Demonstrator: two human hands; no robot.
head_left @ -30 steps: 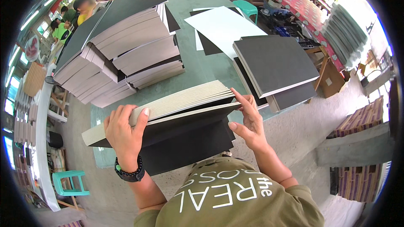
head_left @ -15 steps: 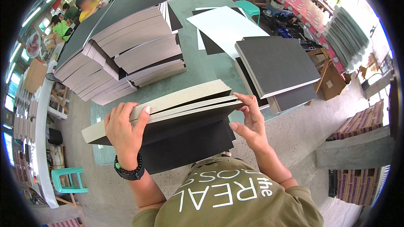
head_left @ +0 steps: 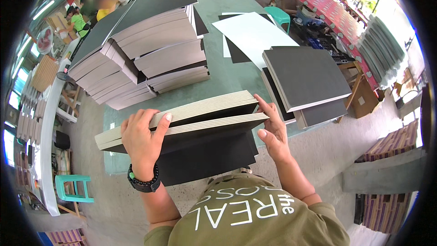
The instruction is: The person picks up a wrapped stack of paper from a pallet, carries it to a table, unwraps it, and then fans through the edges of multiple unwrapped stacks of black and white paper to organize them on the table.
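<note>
A thick stack of black-faced boards with cream edges (head_left: 209, 107) is held on edge in front of me, over the near side of the table. My left hand (head_left: 144, 137) grips it toward its left end, thumb across the upper edges. A dark gap parts the stack at its right end into an upper bundle and a lower bundle (head_left: 218, 124). At that end my right hand (head_left: 275, 132) has its fingertips against the edges, its thumb spread away. Below the stack, another black board surface (head_left: 205, 161) shows, partly covered.
Tall piles of black-covered blocks (head_left: 168, 43) stand at the left on the green table (head_left: 227, 79). A white sheet (head_left: 255, 34) lies behind; black-covered blocks (head_left: 309, 77) sit at the right. A green stool (head_left: 74, 189) stands on the floor at left. People work far left.
The gap between the two bundles has widened at the right end, with the lower edges now gathered together. My right fingers have straightened along the stack's end. The view has shifted slightly.
</note>
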